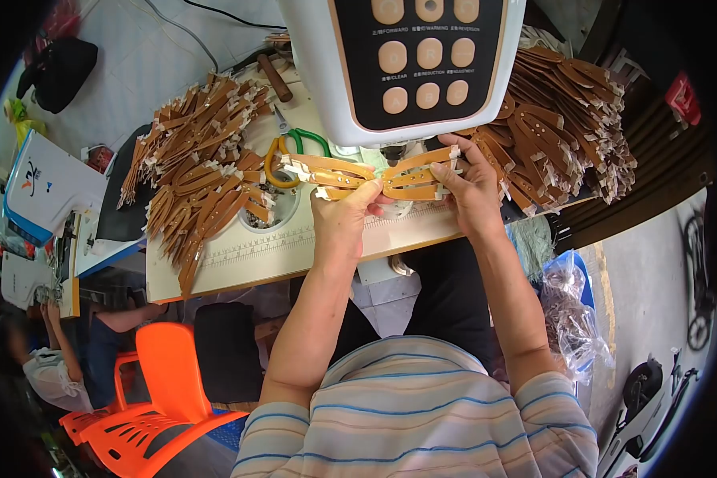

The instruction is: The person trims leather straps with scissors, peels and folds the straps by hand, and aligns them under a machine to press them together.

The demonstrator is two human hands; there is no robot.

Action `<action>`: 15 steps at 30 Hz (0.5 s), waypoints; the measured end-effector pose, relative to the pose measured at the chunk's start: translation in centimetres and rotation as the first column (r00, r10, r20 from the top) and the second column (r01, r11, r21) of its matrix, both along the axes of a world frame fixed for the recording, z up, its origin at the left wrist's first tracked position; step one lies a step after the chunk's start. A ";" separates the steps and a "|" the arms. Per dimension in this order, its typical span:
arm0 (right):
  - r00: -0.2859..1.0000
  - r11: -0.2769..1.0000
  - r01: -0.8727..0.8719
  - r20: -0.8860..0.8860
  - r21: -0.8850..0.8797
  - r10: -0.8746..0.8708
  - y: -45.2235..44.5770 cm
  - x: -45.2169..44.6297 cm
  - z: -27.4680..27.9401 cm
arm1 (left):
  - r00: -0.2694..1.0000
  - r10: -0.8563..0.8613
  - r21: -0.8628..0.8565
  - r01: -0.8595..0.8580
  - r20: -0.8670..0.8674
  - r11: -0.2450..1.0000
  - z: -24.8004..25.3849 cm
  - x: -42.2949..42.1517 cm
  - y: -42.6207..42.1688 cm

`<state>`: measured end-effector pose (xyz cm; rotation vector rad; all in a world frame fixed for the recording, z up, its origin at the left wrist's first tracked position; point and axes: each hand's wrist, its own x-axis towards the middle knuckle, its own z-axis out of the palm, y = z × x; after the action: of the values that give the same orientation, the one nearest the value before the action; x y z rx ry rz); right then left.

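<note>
My left hand (342, 213) is closed on a brown strap piece (413, 177), its thumb near the narrow middle. The piece fans out into several strips on each side, with small metal studs and white tabs at the ends. My right hand (476, 190) grips the right end of the same piece between thumb and fingers. Both hands are just below the head of a white machine (319, 72) with a black keypad. Scissors (281, 123) with green and yellow handles lie to the left, beside a round dish (283, 219) of small metal parts.
Piles of similar brown strap pieces lie on the left (199, 183) and right (558, 119) of the worktable (239, 259). A ruler strip runs along its front. An orange chair (167, 366) stands at lower left, near another person (52, 362). A plastic-lined blue bin (585, 299) is at right.
</note>
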<state>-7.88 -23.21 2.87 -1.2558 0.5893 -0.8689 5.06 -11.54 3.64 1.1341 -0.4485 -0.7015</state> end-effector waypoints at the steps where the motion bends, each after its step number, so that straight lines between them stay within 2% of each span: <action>1: 1.000 1.000 -0.001 0.001 0.000 0.001 -0.1 0.0 0.0 | 1.000 0.001 0.000 -0.001 0.001 1.000 0.0 0.0 0.0; 15: 1.000 0.999 0.010 -0.026 -0.032 -0.011 -0.5 0.0 -0.7 | 1.000 0.027 0.058 -0.028 0.010 0.998 0.3 -0.1 -0.2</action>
<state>-7.90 -23.71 2.20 -1.2958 0.6053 -0.8749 4.97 -11.74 3.93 1.1959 -0.4215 -0.6893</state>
